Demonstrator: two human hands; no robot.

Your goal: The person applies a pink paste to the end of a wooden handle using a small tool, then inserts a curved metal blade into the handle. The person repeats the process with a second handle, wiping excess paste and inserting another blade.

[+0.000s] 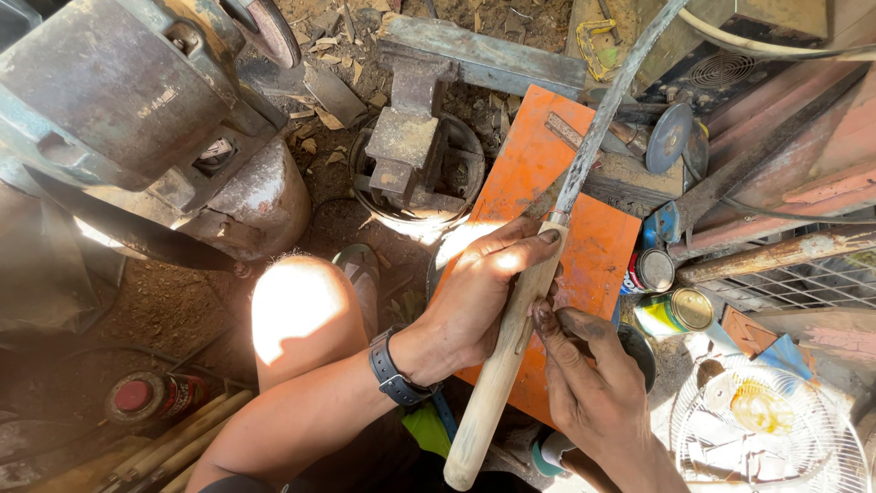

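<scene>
Dirt workshop floor (pixel 182 301), cluttered. Left hand (pixel 479 292) closed around pale wooden handle (pixel 502 365) of long curved blade (pixel 602 119), which extends up beyond both hands. Right hand (pixel 584 374) just beside handle, fingers curled against it; grip uncertain. Orange metal sheet (pixel 529 164) beneath hands. Anvil block (pixel 406 146) beyond left hand; tins (pixel 675 306), wire fan guard (pixel 776 429) crowd right side. Bare knee (pixel 297 306) left of hands.

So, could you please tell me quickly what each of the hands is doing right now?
Left hand: closed around the pale wooden handle of a long curved blade.
Right hand: fingertips touching the same handle; whether it grips cannot be told.
</scene>
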